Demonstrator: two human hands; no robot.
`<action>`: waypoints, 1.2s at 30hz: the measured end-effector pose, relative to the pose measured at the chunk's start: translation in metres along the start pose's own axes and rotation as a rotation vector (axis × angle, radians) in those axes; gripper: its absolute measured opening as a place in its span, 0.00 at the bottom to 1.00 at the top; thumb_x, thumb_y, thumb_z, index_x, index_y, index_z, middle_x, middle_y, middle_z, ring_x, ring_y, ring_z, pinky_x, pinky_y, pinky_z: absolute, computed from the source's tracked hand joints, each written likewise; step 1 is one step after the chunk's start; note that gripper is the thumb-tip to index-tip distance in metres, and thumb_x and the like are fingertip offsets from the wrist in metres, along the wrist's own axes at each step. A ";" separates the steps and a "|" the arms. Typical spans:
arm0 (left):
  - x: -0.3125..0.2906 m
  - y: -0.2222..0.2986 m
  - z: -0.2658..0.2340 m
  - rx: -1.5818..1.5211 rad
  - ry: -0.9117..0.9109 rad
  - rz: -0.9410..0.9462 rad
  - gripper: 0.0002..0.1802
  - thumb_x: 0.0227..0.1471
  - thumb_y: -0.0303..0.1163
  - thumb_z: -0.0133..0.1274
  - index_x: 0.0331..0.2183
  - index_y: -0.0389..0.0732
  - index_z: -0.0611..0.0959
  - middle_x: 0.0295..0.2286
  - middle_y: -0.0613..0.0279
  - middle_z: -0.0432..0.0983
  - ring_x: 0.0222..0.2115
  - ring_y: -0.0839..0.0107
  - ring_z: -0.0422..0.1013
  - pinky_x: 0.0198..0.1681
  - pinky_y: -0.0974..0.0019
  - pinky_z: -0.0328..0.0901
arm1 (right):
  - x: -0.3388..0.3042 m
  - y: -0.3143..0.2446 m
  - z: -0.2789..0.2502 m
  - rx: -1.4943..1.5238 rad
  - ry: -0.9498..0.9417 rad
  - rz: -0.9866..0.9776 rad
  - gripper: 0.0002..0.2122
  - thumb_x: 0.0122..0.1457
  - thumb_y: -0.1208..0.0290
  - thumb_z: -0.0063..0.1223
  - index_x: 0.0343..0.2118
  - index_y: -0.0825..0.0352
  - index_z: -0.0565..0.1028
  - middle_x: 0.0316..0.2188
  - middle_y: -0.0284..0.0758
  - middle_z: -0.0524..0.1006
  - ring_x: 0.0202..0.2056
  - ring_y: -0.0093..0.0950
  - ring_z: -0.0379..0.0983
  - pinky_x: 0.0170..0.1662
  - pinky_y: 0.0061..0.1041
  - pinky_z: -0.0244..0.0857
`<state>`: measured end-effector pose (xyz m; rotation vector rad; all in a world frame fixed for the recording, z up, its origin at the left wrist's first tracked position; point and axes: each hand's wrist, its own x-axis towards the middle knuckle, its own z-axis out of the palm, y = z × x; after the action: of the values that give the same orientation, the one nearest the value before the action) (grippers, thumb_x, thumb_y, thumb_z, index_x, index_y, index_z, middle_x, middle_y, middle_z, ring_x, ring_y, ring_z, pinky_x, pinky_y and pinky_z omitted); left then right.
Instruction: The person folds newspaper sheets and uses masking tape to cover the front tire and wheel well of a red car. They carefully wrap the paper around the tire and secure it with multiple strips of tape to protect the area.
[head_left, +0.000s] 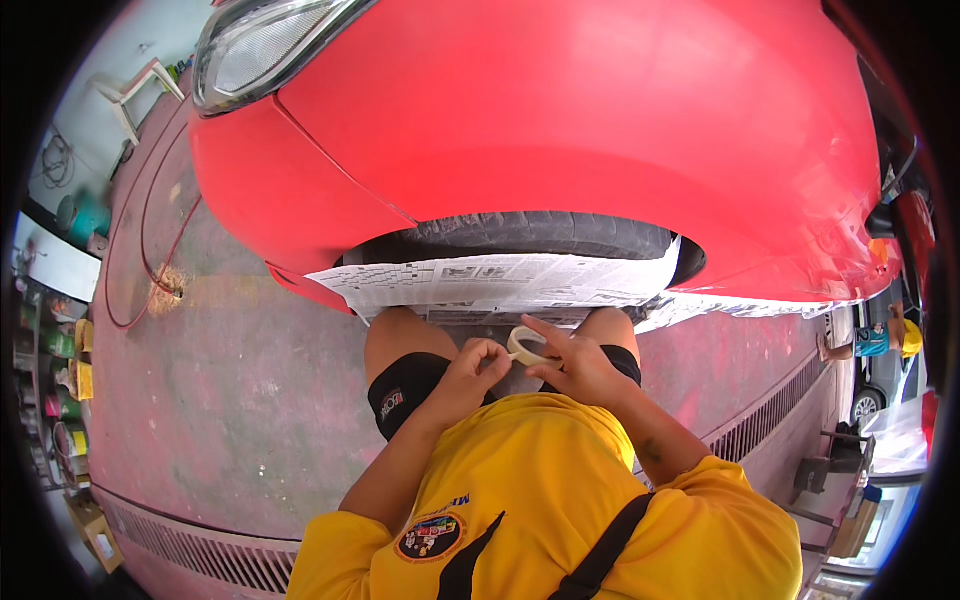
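Observation:
A roll of cream masking tape (527, 346) sits in my right hand (585, 372), whose thumb and fingers spread around its ring. My left hand (477, 372) is closed in a pinch at the roll's left side, where the tape's end seems to be. Just beyond both hands, newspaper sheets (480, 283) cover most of the front wheel. The black tire (545, 230) shows above the paper, under the arch of a red car fender (560, 130). More newspaper (720, 308) runs along the car's lower edge to the right.
At the far left a red hose (125, 240) loops over the stained floor (240, 400). Shelves with cans (60, 400) line the left side. A floor grate (770, 405) runs at the right. Another person (875, 340) in a yellow cap is at the far right, near a parked car.

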<state>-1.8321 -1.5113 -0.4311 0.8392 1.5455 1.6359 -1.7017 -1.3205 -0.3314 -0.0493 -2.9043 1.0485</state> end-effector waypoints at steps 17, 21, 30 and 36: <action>-0.023 0.068 -0.027 0.171 0.555 0.362 0.06 0.57 0.19 0.62 0.33 0.37 0.79 0.30 0.56 0.81 0.33 0.69 0.78 0.41 0.66 0.72 | -0.040 0.038 -0.054 -0.117 0.359 0.672 0.16 0.63 0.73 0.58 0.54 0.66 0.79 0.22 0.37 0.79 0.23 0.22 0.73 0.27 0.27 0.66; -0.001 0.037 -0.053 0.023 0.571 0.533 0.17 0.57 0.19 0.60 0.47 0.37 0.73 0.30 0.62 0.76 0.33 0.73 0.73 0.42 0.68 0.67 | -0.010 0.016 -0.010 -0.151 0.215 0.220 0.20 0.56 0.74 0.66 0.54 0.63 0.81 0.26 0.37 0.82 0.22 0.36 0.77 0.29 0.32 0.70; 0.034 0.040 -0.077 0.703 0.729 0.373 0.34 0.64 0.39 0.54 0.66 0.35 0.69 0.33 0.48 0.78 0.37 0.49 0.73 0.44 0.50 0.67 | 0.104 -0.067 0.020 -0.531 0.057 -0.164 0.38 0.58 0.70 0.58 0.73 0.55 0.59 0.25 0.38 0.81 0.19 0.37 0.78 0.25 0.37 0.74; 0.053 0.044 -0.090 0.681 0.761 0.316 0.24 0.66 0.40 0.48 0.56 0.37 0.79 0.28 0.40 0.81 0.33 0.40 0.77 0.40 0.42 0.69 | 0.134 -0.067 0.017 -0.671 0.020 -0.090 0.42 0.55 0.71 0.57 0.74 0.62 0.53 0.20 0.41 0.79 0.20 0.42 0.79 0.26 0.41 0.75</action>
<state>-1.9388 -1.5144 -0.3945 0.8699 2.7163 1.7705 -1.8368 -1.3765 -0.2960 0.0442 -3.0523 0.0292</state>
